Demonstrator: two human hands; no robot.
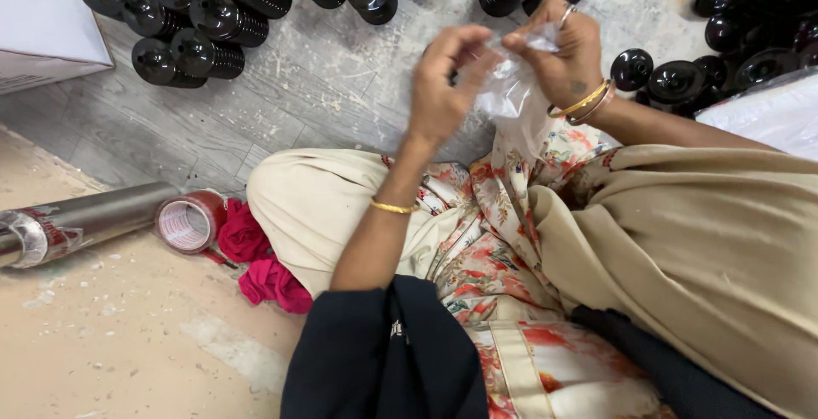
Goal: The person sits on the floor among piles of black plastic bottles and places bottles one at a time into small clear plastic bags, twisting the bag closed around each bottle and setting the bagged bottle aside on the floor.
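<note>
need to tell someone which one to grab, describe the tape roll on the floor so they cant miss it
Start at the long shiny metal cylinder lying on the floor at the left edge. The tape roll sits at its right end, beside crumpled pink cloth. It is the only small ring there, reddish with a hollow centre.

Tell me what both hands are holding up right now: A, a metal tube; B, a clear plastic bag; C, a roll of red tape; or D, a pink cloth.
B: the left hand and right hand both pinch the top of a clear plastic bag, while the tape roll, pink cloth and metal tube lie on the floor.
</note>
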